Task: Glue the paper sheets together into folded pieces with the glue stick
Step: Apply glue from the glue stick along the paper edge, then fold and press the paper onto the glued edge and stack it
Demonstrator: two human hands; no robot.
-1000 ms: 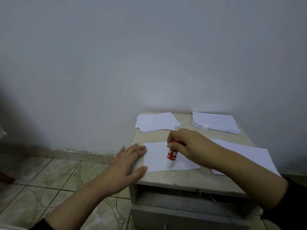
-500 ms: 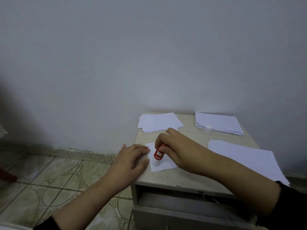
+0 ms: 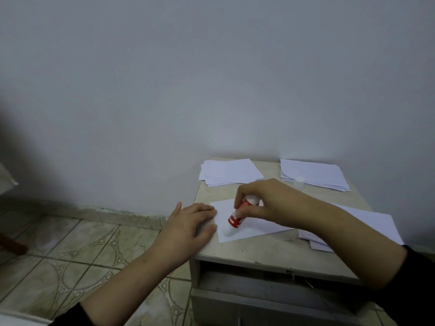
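1. Left hand: fingers straight, flat on the small table's left edge, fingertips touching the paper sheet
2. Right hand: fingers curled round the glue stick, tilted, its white tip on the sheet's near-left part
3. Lined sheets: right side, under the forearm
4. White cap: upright beside the far-right stack
5. Far-left stack: by the wall
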